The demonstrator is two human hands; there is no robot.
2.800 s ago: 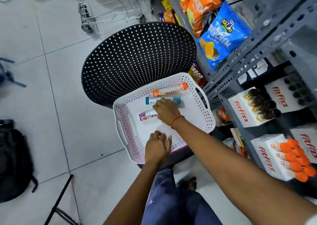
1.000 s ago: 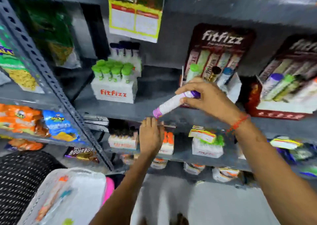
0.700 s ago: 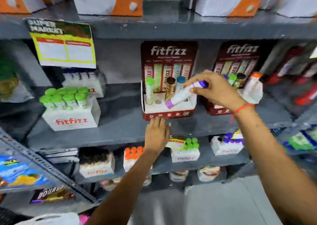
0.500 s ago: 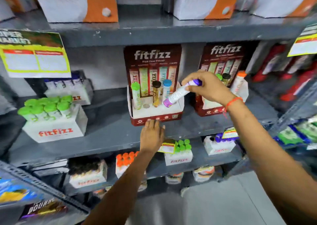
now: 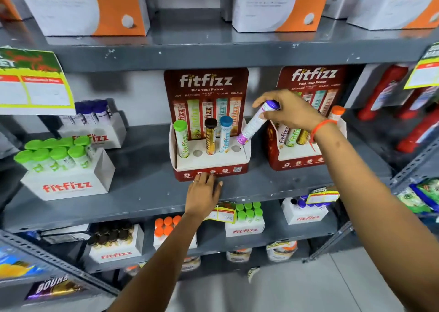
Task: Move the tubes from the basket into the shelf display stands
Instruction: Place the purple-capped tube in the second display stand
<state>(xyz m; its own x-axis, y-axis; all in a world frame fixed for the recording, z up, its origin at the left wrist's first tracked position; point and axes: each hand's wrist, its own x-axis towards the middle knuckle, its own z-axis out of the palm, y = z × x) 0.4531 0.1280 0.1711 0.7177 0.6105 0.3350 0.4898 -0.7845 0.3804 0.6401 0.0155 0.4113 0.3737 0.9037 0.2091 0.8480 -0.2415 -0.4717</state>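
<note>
My right hand (image 5: 288, 112) grips a white tube with a purple cap (image 5: 255, 124), tilted, its lower end just above the rightmost hole of the red fitfizz display stand (image 5: 209, 164). That stand holds a green-capped tube (image 5: 181, 138), a brown-capped tube (image 5: 210, 135) and a blue-capped tube (image 5: 225, 133); its second and last holes show open. My left hand (image 5: 203, 194) lies flat on the grey shelf (image 5: 142, 193), fingertips against the stand's front. A second fitfizz stand (image 5: 306, 154) stands to the right, partly behind my right hand. The basket is out of view.
White fitfizz boxes of green-capped tubes (image 5: 64, 166) and dark-capped tubes (image 5: 95, 121) sit at the left of the shelf. Vizinc boxes (image 5: 78, 5) fill the shelf above, red bottles (image 5: 384, 90) lie at the right, more fitfizz boxes (image 5: 245, 221) stand on the shelf below.
I took the purple-capped tube from the basket and lifted it to the shelf. Its lower end has moved down toward the stand's rightmost hole; my left hand went from basket to shelf.
</note>
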